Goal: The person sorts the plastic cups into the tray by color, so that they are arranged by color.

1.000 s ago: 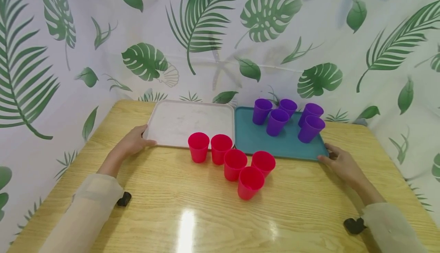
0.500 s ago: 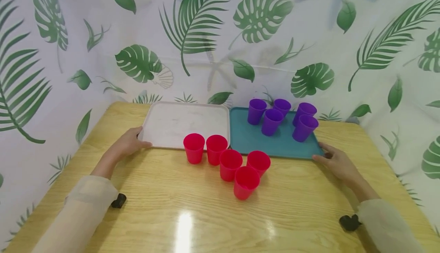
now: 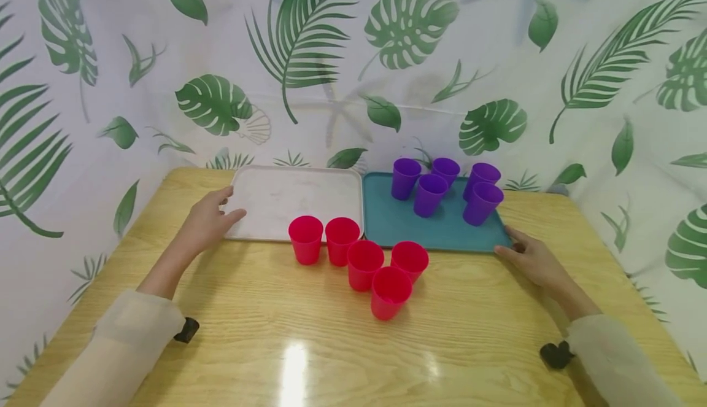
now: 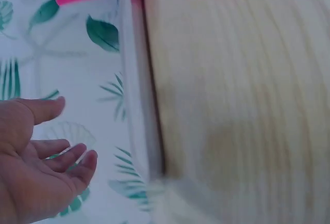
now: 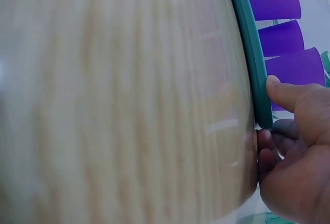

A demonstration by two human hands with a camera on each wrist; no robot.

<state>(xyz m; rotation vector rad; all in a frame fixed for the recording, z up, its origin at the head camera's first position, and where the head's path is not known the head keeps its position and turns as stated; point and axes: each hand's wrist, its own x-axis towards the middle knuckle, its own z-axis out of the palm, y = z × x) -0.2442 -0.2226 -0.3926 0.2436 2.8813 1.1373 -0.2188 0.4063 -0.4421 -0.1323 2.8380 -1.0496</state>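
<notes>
My left hand (image 3: 207, 220) hovers at the near left corner of a white tray (image 3: 287, 201); thumb and fingers are spread apart with nothing between them. In the left wrist view, a gap shows between that hand (image 4: 44, 167) and the tray's edge (image 4: 138, 79). At the near right corner of the teal tray (image 3: 414, 235), my right hand (image 3: 536, 263) grips the rim, thumb (image 5: 281, 92) on the edge and fingers curled at the corner. Several purple cups (image 3: 431, 197) stand upright on the teal tray, toward its back and right.
In front of the trays, several red cups (image 3: 366, 267) stand upright on the wooden table (image 3: 248, 333), two of them overlapping the white tray's front edge in the head view. A leaf-printed cloth (image 3: 309, 118) hangs behind the table. Each sleeve has a small black object beside it.
My left hand has let go of the white tray's corner and risen slightly, its fingers opening. The right hand keeps its grip on the teal tray. The head view has shifted slightly.
</notes>
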